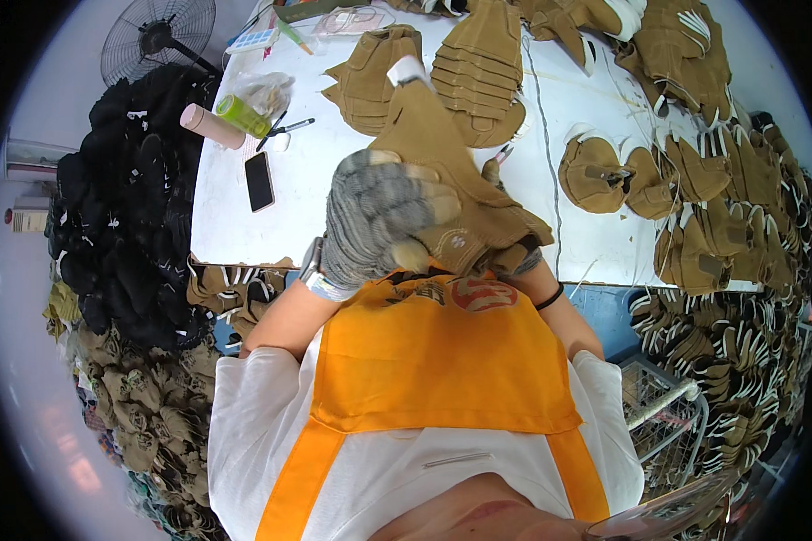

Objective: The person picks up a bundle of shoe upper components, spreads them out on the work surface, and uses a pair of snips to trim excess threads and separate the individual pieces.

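My left hand [383, 212], in a grey knitted glove with lighter fingertips, is closed on a brown suede piece [438, 149] that looks like a shoe upper. A white tab [408, 70] sticks out at its far end, and a flap with a small pale mark faces me. My right hand [526, 261], also gloved, grips the piece from behind on the right; most of its fingers are hidden. By the right thumb shows a small pinkish pointed thing [504, 154]; whether that hand holds it I cannot tell. Beyond lie overlapping stacked uppers [478, 68] and another pile [381, 72].
On the white table [235, 225] lie a phone [259, 182], a pink bottle [212, 126], a green container [243, 116] and a pen [290, 127]. More uppers [695, 189] line the right. Dark piles [126, 207] and a fan [158, 38] stand left; a metal cart [668, 406] stands right.
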